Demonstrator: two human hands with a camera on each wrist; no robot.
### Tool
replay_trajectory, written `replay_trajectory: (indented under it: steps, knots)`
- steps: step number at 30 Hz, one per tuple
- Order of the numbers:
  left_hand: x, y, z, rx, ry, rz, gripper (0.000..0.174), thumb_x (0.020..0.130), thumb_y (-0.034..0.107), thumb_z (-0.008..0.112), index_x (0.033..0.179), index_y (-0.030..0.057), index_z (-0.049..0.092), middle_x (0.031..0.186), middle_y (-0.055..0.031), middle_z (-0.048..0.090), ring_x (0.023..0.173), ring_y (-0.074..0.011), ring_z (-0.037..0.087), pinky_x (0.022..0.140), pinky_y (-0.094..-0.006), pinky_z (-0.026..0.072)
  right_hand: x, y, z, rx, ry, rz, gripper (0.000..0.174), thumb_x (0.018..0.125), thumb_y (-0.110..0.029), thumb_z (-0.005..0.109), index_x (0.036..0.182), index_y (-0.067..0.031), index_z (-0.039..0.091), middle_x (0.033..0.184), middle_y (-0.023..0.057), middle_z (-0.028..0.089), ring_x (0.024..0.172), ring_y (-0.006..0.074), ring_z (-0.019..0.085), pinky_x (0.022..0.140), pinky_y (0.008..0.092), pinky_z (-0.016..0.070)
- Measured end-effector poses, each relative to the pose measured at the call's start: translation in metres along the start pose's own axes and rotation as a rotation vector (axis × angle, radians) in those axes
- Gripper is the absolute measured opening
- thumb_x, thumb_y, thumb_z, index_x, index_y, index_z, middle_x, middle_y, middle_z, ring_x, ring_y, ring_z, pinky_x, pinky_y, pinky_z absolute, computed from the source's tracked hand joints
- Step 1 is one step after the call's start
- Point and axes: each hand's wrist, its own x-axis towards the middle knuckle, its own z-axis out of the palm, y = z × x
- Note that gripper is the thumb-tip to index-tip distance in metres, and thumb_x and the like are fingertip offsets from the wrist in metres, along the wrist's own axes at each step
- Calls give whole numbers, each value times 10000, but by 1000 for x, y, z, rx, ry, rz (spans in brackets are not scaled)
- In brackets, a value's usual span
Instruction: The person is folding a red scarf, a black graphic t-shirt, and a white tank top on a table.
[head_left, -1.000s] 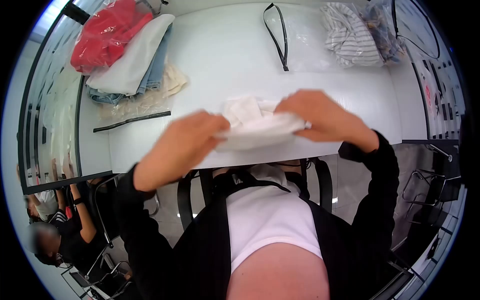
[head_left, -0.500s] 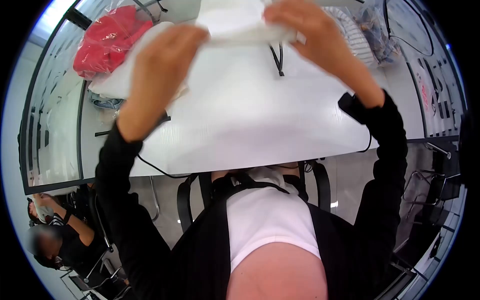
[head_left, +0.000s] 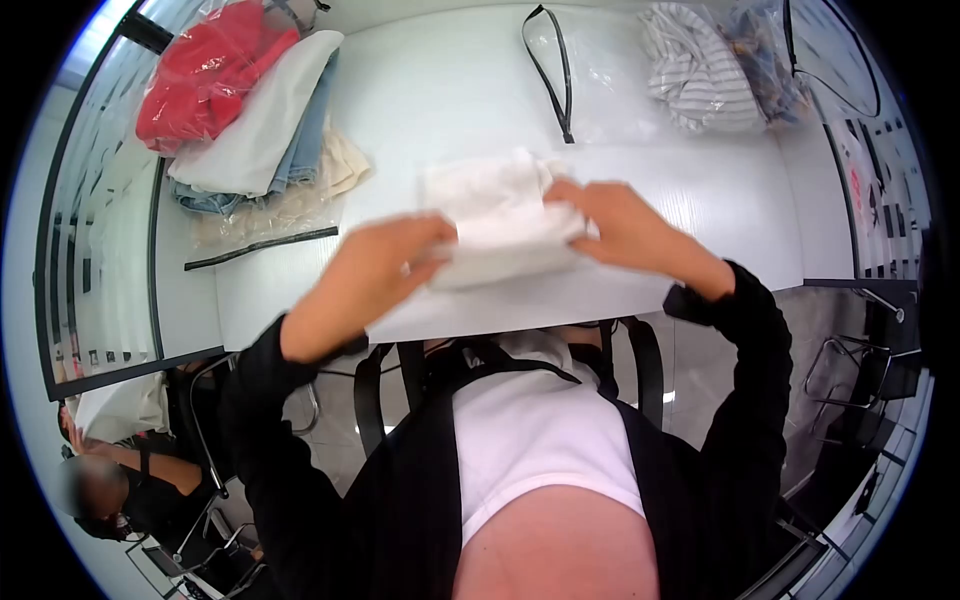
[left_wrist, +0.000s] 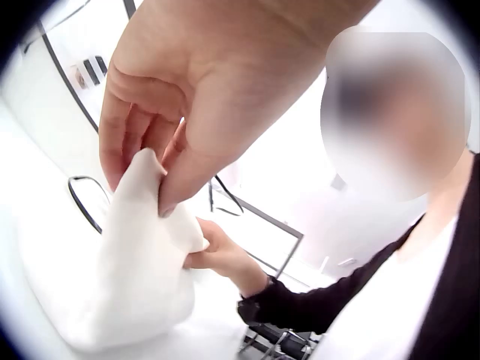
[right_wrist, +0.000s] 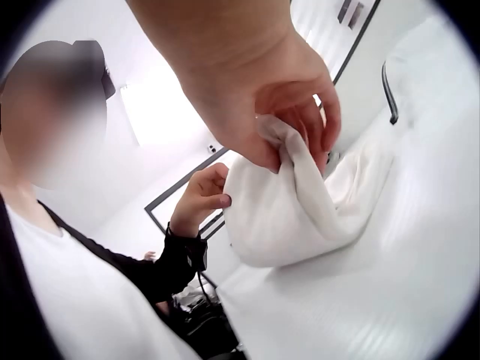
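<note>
A folded white cloth garment [head_left: 500, 215] lies low over the front middle of the white table [head_left: 450, 110]. My left hand [head_left: 385, 255] pinches its left edge between thumb and fingers. At the opposite edge, my right hand [head_left: 625, 230] grips the fabric the same way. In the left wrist view the cloth [left_wrist: 139, 262] rises to a peak under the pinching left hand [left_wrist: 195, 105]. The right wrist view shows the cloth [right_wrist: 277, 221] folded over in layers, its near part raised, with the right hand [right_wrist: 277, 97] on its upper fold.
Back left are a red garment in clear plastic [head_left: 205, 75], a white garment [head_left: 265, 115] and blue denim [head_left: 310, 140]. A clear bag with a black strip [head_left: 570, 95] and a bagged striped garment [head_left: 700, 75] lie at the back right. Another person [head_left: 150, 480] sits at left.
Both hands swung the white cloth up toward the far side of the table, then brought it back down to the near middle. It now looks more spread out than one second ago.
</note>
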Motion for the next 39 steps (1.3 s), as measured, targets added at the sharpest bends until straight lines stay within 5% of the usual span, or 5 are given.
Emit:
replay_trajectory:
  steps: [19,24,30,31,39]
  knots:
    - [60,-35,100,876,149,291,494,692,39,534,1168,-36,429,1222,-263,418,1065,-379,494,793,-386,484,-11,38,22,-102,272,181,280,771,-158,605,1014,-79,490,851,52,619,745,205,612,654,314,470]
    - [75,-33,-25,262,-39,-85,372,754,218,598,1065,27,524,778,-210,597,721,-349,580,657,-397,467,-18,40,5,8,228,269,223,789,-159,596,973,-71,507,796,56,632,686,208,606,626,313,464]
    - [0,-87,-212,-598,1446,775,216,824,82,526,1016,-19,520,914,-110,596,819,-176,575,736,-288,474,-19,48,2,127,208,192,187,794,-153,599,930,-44,531,739,89,635,674,210,610,624,291,475]
    - [-5,-80,-215,-1537,1372,1082,200,828,104,523,990,-13,523,930,-109,599,813,-170,578,741,-293,470,-18,49,3,154,211,174,185,796,-151,599,929,-42,533,739,91,636,673,210,611,627,287,479]
    - [26,-135,-124,-1709,860,596,115,805,106,549,868,9,546,669,-24,452,568,-143,397,542,-238,386,-15,60,-6,121,218,141,160,806,-161,600,882,-27,559,735,97,639,676,216,623,632,285,491]
